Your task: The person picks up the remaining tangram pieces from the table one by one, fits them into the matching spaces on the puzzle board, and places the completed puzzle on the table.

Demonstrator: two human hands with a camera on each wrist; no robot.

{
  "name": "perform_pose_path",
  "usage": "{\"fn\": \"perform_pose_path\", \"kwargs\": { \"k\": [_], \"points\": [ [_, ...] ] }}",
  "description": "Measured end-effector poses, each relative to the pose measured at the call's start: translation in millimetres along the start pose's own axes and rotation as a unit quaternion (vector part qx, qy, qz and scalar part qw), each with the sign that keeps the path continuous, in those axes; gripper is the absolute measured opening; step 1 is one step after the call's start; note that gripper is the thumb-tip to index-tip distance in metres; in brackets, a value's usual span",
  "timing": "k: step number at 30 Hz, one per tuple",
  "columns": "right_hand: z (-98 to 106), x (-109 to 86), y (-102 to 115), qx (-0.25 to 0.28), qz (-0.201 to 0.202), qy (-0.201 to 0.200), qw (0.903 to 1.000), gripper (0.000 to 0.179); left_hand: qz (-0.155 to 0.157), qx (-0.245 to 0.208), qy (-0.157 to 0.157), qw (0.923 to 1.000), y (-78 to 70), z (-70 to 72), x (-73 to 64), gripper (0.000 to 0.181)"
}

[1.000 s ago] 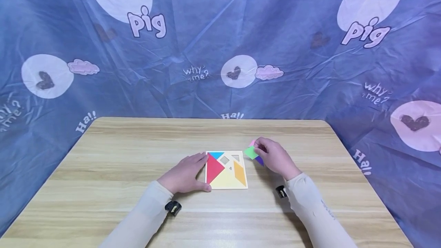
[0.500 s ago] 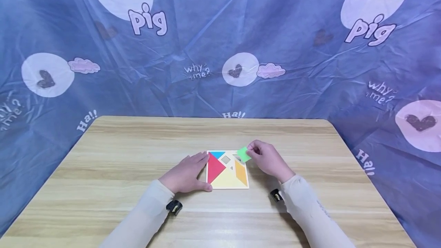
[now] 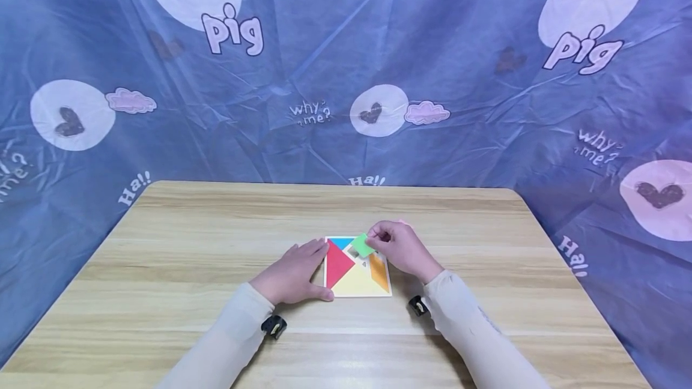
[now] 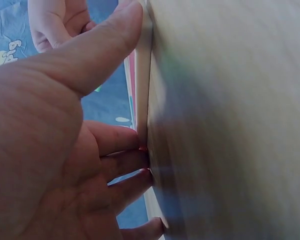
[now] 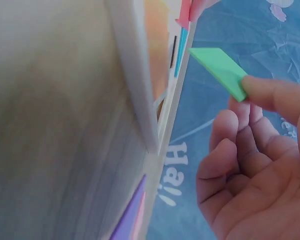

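"Tangram tray (image 4: 143, 90) on the worktop (image 3: 162, 245), I noted — but why was the left hand (image 3: 290, 275) there?"

"It was spread, thumb by the near left corner and fingertips against the left edge. I took that as bracing: so thin a board would probably slide if nudged."

"And the right hand (image 3: 399, 245)?"

"Pinching the green square (image 3: 362, 245) near one corner, between thumb and finger. That left most of its flat face uncovered, presumably so its angle could be judged against the tray."

"Where exactly was that square?"

"Over the far part of the tray, partly hiding the square recess (image 3: 354, 251). The right wrist view showed it apart from the board, not seated."

"What lay in the tray?"

"The red triangle (image 3: 338, 264), blue triangle (image 3: 340, 243), orange parallelogram (image 3: 380, 272) and pale yellow triangle (image 3: 357, 281). Their recesses likely kept them from shifting."

"Anything outside?"

"The purple piece (image 5: 130, 215) and pink piece (image 5: 139, 217), off the tray's far right corner — handy for the right hand, I'd guess. Their full shapes I couldn't tell; that hand blocked most of the head view."
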State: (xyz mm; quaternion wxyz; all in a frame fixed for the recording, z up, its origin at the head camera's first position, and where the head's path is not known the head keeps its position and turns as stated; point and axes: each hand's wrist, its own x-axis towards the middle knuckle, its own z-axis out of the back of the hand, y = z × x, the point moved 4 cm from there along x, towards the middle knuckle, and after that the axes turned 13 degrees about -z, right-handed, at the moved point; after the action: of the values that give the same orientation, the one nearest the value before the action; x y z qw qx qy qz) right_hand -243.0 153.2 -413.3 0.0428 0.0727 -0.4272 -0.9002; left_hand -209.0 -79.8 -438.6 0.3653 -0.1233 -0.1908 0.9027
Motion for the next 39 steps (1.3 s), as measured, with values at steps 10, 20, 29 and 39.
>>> {"fn": "perform_pose_path", "kwargs": {
  "k": [10, 20, 29, 39],
  "points": [
    [-14, 15.1, -2, 0.023, -0.074, 0.077, 0.994, 0.006, 0.0, -0.001, 0.0, 1.0, -0.6, 1.9, -1.1, 0.106],
    [-18, 22.1, 4, -0.036, -0.068, 0.075, 0.9942, 0.007, 0.004, 0.005, 0.001, 1.0, 0.1, 1.7, -1.3, 0.107],
    [-22, 26.5, 6, -0.067, -0.093, 0.079, 0.9903, 0.01, 0.002, 0.005, -0.004, 1.0, -1.4, 3.8, 0.2, 0.107],
    [-29, 25.2, 5, -0.112, -0.109, 0.074, 0.985, 0.024, -0.006, 0.005, -0.01, 0.9999, -1.3, 2.5, 1.0, 0.107]
  ]
}}
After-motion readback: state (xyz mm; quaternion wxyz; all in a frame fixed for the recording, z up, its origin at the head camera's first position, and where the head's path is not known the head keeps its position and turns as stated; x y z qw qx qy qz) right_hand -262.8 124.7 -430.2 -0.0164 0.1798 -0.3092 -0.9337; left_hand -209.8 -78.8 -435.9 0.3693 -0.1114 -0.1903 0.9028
